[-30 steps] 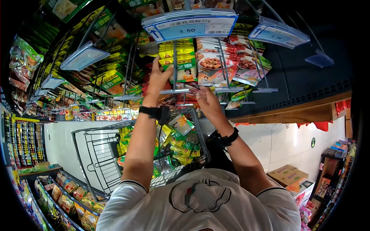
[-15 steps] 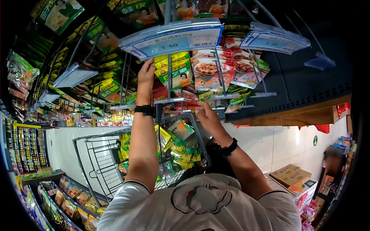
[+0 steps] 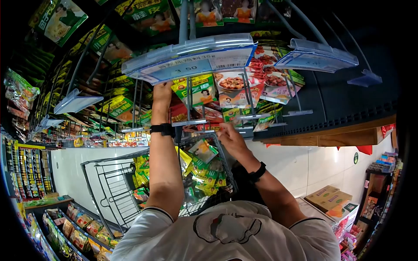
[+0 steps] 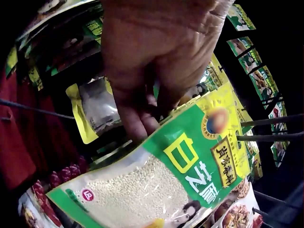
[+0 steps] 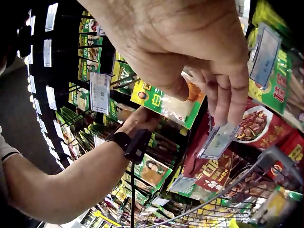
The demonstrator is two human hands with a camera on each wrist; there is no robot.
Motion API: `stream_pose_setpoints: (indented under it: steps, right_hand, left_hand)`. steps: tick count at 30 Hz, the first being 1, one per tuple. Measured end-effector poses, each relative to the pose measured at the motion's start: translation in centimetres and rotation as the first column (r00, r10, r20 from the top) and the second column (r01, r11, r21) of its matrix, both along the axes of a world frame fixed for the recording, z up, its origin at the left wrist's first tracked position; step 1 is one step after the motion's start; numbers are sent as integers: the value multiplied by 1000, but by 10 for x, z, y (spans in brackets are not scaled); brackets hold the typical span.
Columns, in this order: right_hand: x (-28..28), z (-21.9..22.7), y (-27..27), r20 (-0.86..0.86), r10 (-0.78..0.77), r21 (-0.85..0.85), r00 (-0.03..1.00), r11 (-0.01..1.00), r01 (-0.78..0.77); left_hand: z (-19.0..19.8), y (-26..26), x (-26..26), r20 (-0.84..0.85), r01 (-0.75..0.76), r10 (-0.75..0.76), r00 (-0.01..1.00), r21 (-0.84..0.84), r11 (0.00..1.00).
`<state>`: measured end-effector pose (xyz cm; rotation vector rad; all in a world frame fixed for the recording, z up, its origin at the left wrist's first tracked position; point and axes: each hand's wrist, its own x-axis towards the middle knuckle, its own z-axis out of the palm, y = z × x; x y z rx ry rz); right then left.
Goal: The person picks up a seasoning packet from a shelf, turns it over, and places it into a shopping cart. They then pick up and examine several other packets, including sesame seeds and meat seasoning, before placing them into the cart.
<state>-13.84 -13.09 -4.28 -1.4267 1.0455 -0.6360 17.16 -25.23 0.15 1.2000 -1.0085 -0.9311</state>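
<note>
My left hand (image 3: 162,95) is at the left edge of a green-and-yellow packet of white sesame seeds (image 3: 200,90), which hangs tilted on a hook. In the left wrist view, the bent fingers (image 4: 135,121) reach in behind the edge of the sesame packet (image 4: 142,178); their tips are hidden, and I cannot tell whether they grip it. My right hand (image 3: 232,139) is lower, its fingers loosely bent and the thumb apart. In the right wrist view, its fingertips overlap a small clear tag holder (image 5: 219,142) beside red packets (image 5: 209,173).
A wire shopping cart (image 3: 114,157) below holds several yellow-green packets (image 3: 209,174). Price tags (image 3: 191,65) and metal hooks (image 3: 190,100) jut from the rack. Meal-seasoning packets (image 3: 233,89) hang to the right. Cardboard boxes (image 3: 327,198) stand at the right on the floor side.
My left hand has gone from the sesame packet's front to its left edge, and the packet has tilted. The large price tag now covers its top. My right hand's fingers have bent more.
</note>
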Motion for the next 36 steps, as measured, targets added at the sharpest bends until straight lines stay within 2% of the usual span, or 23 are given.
stream_pose_setpoints:
  steps: [1, 4, 7, 10, 13, 19, 22, 23, 24, 26, 27, 28, 30, 31, 34, 35, 36]
  right_hand:
    - [1, -3, 1, 14, 1, 18, 1000, 1000, -1]
    - [-1, -4, 2, 39, 34, 57, 999, 998, -36]
    - [-1, 0, 3, 14, 70, 110, 997, 991, -72]
    - [-1, 9, 4, -5, 88, 143, 996, 986, -87]
    - [-2, 11, 5, 15, 77, 166, 997, 983, -79]
    - [-11, 13, 11, 81, 24, 179, 996, 983, -39]
    - [-14, -1, 13, 168, -5, 167, 986, 986, -23]
    - [-15, -11, 15, 206, -14, 168, 978, 986, -21]
    - [-15, -8, 16, 165, -6, 118, 986, 993, -13]
    - [-16, -9, 17, 131, 21, 117, 991, 992, -37]
    - [-16, 5, 20, 100, 29, 120, 995, 992, -41]
    - [-17, -4, 21, 163, 19, 145, 986, 988, -43]
    - [-15, 13, 24, 89, 16, 192, 996, 981, -33]
    - [-15, 18, 25, 91, 25, 196, 996, 980, -43]
    - [-19, 29, 38, 74, 60, 211, 995, 975, -74]
    - [-19, 33, 42, 25, 67, 215, 997, 974, -71]
    - [-18, 33, 43, 32, 101, 225, 994, 969, -106]
  left_hand:
    - [-2, 0, 1, -10, -15, 15, 1000, 7, 1000]
    - [-9, -2, 6, 240, -55, 62, 969, -35, 998]
    - [-10, -4, 8, 506, -102, 155, 848, -132, 986]
    - [-15, -9, 6, 134, -123, 129, 982, -57, 991]
    - [-22, -17, 5, 229, -200, 227, 946, -136, 970]
    - [-7, -21, -14, 22, -152, 154, 988, -91, 984]
    - [11, -5, -28, -7, -260, 260, 966, -53, 964]
    - [2, -3, -21, 280, -277, 334, 900, -223, 935]
    - [31, 20, -39, 23, -272, 271, 962, 29, 962]
    - [25, 44, -39, -135, -155, 149, 980, -35, 987]
    - [23, 56, -39, -159, -134, 128, 979, -23, 991]
    - [21, 68, -40, -182, -113, 109, 977, -14, 993]
    - [16, 101, -41, -163, -43, 36, 986, -45, 998]
    - [19, 121, -46, -183, -44, 43, 982, -4, 999]
    - [18, 185, -52, -88, -41, 50, 995, 98, 994]
    - [18, 208, -56, -45, -58, 62, 997, 78, 995]
    - [14, 233, -54, 64, -41, 35, 997, 94, 995]
